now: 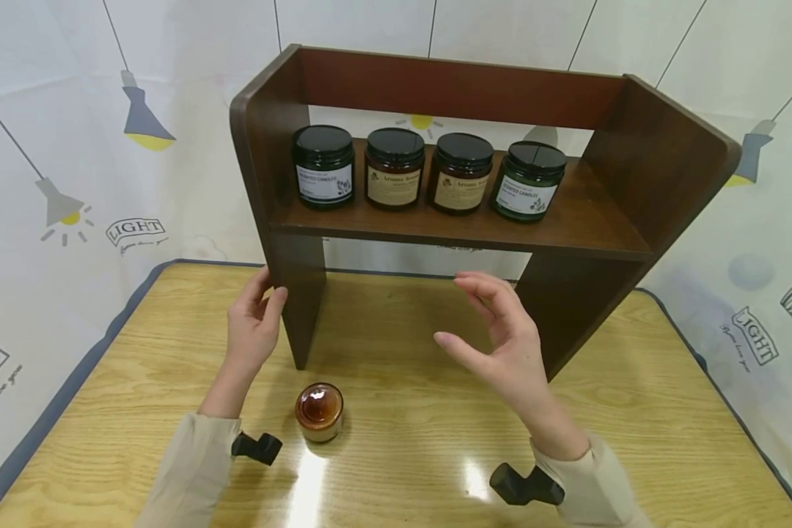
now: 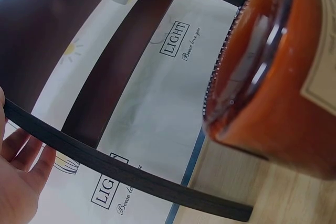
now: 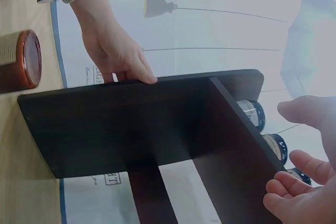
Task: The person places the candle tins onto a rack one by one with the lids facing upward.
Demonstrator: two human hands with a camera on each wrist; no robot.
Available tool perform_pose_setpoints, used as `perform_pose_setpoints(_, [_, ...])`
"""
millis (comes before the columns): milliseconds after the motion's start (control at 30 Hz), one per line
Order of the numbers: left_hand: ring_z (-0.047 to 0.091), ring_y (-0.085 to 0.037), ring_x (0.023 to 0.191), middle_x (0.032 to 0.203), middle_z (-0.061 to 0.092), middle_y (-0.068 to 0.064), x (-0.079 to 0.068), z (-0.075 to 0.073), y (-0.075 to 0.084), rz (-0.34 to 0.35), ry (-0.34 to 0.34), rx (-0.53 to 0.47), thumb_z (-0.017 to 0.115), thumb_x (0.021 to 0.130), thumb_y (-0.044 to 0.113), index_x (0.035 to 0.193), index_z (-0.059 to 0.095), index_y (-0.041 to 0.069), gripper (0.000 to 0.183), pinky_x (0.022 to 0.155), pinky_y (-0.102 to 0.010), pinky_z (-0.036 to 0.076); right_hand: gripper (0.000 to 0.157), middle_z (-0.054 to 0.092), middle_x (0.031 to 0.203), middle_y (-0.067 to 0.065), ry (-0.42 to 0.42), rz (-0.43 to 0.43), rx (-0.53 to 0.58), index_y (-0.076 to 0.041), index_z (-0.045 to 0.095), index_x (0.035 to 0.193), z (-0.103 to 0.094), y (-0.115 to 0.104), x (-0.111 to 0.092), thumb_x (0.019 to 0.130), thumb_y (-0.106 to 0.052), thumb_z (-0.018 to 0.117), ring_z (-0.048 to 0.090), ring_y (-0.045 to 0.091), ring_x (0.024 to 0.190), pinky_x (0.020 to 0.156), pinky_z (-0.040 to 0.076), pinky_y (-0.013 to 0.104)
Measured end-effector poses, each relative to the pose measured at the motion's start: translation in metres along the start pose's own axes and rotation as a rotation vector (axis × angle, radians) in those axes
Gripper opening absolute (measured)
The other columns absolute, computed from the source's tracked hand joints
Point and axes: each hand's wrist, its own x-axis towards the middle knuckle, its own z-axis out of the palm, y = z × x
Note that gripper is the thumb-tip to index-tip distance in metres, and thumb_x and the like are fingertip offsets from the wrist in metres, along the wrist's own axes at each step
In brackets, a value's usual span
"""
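A dark wooden shelf (image 1: pixel 468 233) stands on the table. My left hand (image 1: pixel 254 319) holds the edge of its left side panel (image 3: pixel 105 124), thumb on the near side, fingers partly hidden behind the panel. Lifted in front of the shelf's right half, my right hand (image 1: pixel 501 345) has its thumb and fingers spread apart around nothing. Several black-lidded candle jars line the board: a green jar (image 1: pixel 325 167) at each end, the other a green jar (image 1: pixel 529 182) with a white label, and between them an amber jar (image 1: pixel 394 170) and another amber jar (image 1: pixel 460 174) with beige labels. Near my left wrist, an amber candle jar (image 1: pixel 320 412) sits glass base up.
The wooden table (image 1: pixel 396 455) runs out in front of the shelf. Behind it hangs a white printed cloth (image 1: pixel 198 176). The shelf's right side panel (image 1: pixel 666 169) rises beyond the right hand, with bare board beside the last jar.
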Motion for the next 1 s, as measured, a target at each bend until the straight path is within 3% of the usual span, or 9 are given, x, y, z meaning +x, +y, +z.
perform_pose_setpoints(100, [0.054,-0.004,0.101,0.111,0.057,-0.023,0.000,0.000,0.000,-0.007,0.001,0.009,0.047,0.086,-0.021,0.119,0.049,-0.021,0.033,0.083,-0.013,0.046,0.055,0.049,0.123,0.017,-0.012,0.001,0.000,0.014,0.051,0.116,0.006,0.005,-0.004,0.066,0.020,0.072,0.046,0.025,0.119,0.103,0.037,0.034])
perform_pose_setpoints(300, [0.054,-0.006,0.102,0.111,0.059,-0.014,0.000,0.000,0.001,-0.012,-0.003,0.003,0.049,0.089,-0.015,0.121,0.051,-0.016,0.032,0.083,-0.015,0.047,0.056,0.050,0.123,0.013,-0.044,0.012,-0.007,0.011,0.052,0.116,0.019,0.016,-0.014,0.064,0.023,0.071,0.046,0.021,0.119,0.103,0.037,0.030])
perform_pose_setpoints(467, [0.054,-0.007,0.102,0.112,0.056,-0.027,-0.001,0.000,0.001,0.003,-0.006,-0.007,0.049,0.089,-0.014,0.121,0.051,-0.016,0.032,0.083,-0.015,0.047,0.056,0.049,0.123,0.015,-0.054,0.042,0.007,0.010,0.053,0.117,0.026,0.019,-0.019,0.066,0.021,0.072,0.046,0.020,0.120,0.103,0.037,0.031])
perform_pose_setpoints(733, [0.054,-0.007,0.102,0.112,0.059,-0.021,-0.001,-0.001,0.000,-0.003,-0.009,0.001,0.049,0.090,-0.012,0.122,0.051,-0.015,0.032,0.083,-0.015,0.047,0.055,0.049,0.123,0.018,-0.086,0.091,0.032,0.009,0.052,0.118,0.038,0.023,-0.025,0.068,0.018,0.073,0.046,0.021,0.120,0.104,0.035,0.031])
perform_pose_setpoints(833, [0.054,-0.008,0.101,0.112,0.056,-0.028,-0.001,-0.001,0.000,0.005,-0.011,-0.002,0.048,0.090,-0.012,0.121,0.051,-0.015,0.031,0.083,-0.015,0.047,0.055,0.049,0.123,0.017,-0.094,0.112,0.041,0.010,0.052,0.118,0.043,0.023,-0.028,0.068,0.016,0.074,0.046,0.022,0.119,0.105,0.035,0.032])
perform_pose_setpoints(1000, [0.054,-0.006,0.101,0.111,0.056,-0.029,-0.001,-0.001,0.000,0.003,-0.009,0.006,0.049,0.090,-0.012,0.121,0.052,-0.015,0.031,0.083,-0.015,0.047,0.055,0.049,0.123,0.018,-0.105,0.124,0.054,0.009,0.052,0.118,0.050,0.026,-0.032,0.069,0.013,0.075,0.047,0.024,0.119,0.105,0.035,0.033])
